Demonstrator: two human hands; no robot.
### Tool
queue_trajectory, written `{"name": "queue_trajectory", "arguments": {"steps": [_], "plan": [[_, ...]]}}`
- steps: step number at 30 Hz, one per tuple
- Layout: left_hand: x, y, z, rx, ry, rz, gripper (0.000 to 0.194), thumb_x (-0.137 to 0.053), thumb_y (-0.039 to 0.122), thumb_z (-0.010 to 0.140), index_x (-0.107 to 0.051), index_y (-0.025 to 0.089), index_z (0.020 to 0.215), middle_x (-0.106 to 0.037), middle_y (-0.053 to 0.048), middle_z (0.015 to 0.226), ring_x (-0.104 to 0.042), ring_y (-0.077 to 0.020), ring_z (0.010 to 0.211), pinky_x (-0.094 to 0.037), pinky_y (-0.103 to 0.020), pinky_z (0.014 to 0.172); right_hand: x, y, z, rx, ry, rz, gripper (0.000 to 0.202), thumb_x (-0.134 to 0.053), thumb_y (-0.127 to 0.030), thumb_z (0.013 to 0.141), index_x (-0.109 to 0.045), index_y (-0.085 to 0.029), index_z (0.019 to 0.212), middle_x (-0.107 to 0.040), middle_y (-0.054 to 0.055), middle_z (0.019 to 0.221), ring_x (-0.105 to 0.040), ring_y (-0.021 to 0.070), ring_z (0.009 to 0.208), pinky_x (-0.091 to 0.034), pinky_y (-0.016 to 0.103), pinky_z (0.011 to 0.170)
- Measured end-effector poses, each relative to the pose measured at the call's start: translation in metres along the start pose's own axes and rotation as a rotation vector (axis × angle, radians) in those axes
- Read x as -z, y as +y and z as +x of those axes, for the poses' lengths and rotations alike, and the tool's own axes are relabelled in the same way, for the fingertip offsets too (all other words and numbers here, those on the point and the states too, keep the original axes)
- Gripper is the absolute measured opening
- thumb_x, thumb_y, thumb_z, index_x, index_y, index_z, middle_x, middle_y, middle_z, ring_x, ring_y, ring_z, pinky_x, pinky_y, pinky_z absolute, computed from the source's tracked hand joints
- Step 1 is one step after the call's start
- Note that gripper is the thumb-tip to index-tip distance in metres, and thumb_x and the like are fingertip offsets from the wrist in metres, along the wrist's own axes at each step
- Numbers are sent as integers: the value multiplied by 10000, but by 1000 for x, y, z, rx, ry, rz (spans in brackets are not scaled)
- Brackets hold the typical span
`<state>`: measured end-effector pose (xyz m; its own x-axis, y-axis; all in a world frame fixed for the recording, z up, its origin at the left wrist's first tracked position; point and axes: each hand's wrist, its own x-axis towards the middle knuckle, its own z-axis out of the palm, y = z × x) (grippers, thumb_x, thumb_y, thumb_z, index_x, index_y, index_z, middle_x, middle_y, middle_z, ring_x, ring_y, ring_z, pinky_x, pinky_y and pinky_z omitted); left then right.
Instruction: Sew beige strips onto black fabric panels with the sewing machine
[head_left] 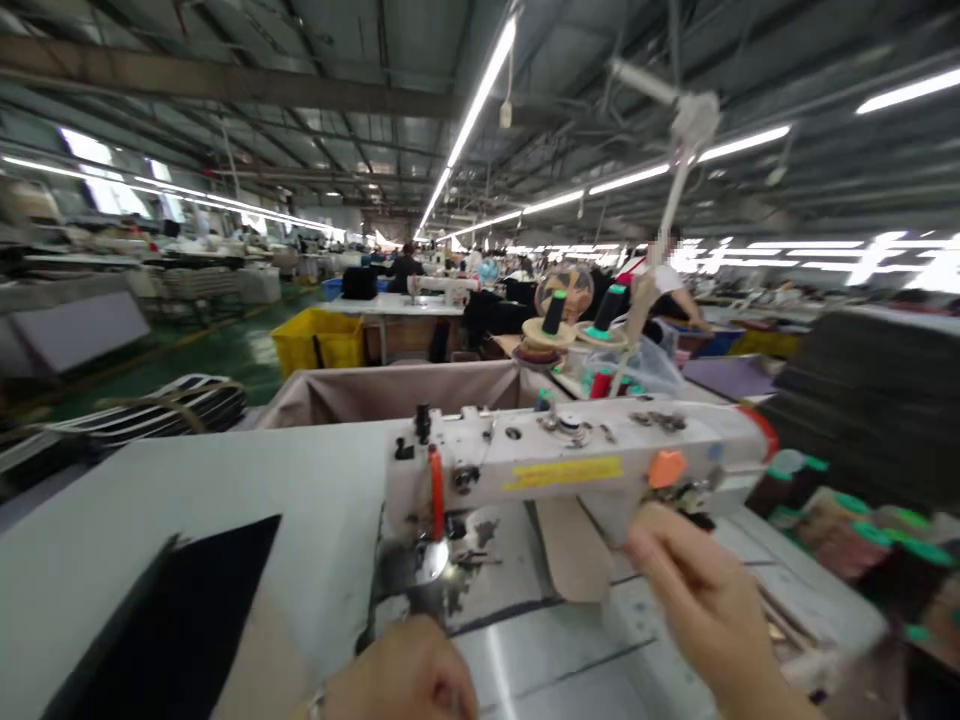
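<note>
A white industrial sewing machine (570, 460) stands on the worktable, with a yellow strip and an orange tag on its arm. My left hand (409, 670) is at the bottom, in front of the needle area, its fingers curled and partly hidden; what they hold, if anything, does not show. Beside the machine's upright part is my right hand (697, 600), thumb and fingers drawn together on something I cannot make out. A beige rounded piece (574, 550) lies under the machine arm, left of my right hand. Dark fabric (172, 620) rests on the table at the left.
Thread cones (555, 312) stand on a holder behind the machine. More spools (862, 540) crowd the right side, below a dark fabric stack (870, 400). A yellow bin (319, 340) and a fabric-lined container (397, 390) are beyond the table. A person (667, 285) is at the back right.
</note>
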<state>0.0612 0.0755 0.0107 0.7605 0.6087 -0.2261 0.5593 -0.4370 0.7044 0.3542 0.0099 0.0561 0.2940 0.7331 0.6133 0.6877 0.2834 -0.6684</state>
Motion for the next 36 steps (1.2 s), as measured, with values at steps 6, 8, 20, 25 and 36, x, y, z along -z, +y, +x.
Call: {"name": "queue_trajectory", "arguments": {"steps": [6,8,20,25,36], "plan": [[-12,-11,6,-228,-41,65,185,-718,156,761,-816,279,858,-716,36,652,-555,-111,527,-374,-194,530,-131,-28,-61,61,-542,-141,116,-597,-243,887,-657,-242,787,-630,13,788,-604,193,804,-455,293,719],[-13,-11,6,-258,-34,66,174,-730,143,759,-815,257,859,-720,32,660,-570,-111,546,-385,-189,546,-155,-25,-52,30,-493,-189,46,-666,-281,840,-668,-235,841,-642,34,831,-603,220,823,-455,319,734],[21,-36,2,91,-110,-402,128,-682,301,733,-679,176,703,-551,48,490,-508,-91,416,-390,-176,441,-188,-21,-46,17,-414,-195,166,-603,-221,838,-664,-229,684,-633,34,709,-586,213,715,-422,326,679],[28,-52,16,280,123,-590,533,-418,690,815,-539,172,791,-613,-26,559,-601,-160,432,-458,-234,396,-165,-40,-64,163,-497,-45,178,-580,-219,887,-635,-234,719,-629,12,754,-578,196,789,-413,319,739],[42,-56,7,319,237,-388,202,-661,291,770,-661,124,656,-552,8,497,-510,-118,418,-424,-227,435,-173,-17,-48,405,-731,-366,485,-499,-144,882,-565,-305,1335,-652,48,971,-581,226,871,-356,374,809]]}}
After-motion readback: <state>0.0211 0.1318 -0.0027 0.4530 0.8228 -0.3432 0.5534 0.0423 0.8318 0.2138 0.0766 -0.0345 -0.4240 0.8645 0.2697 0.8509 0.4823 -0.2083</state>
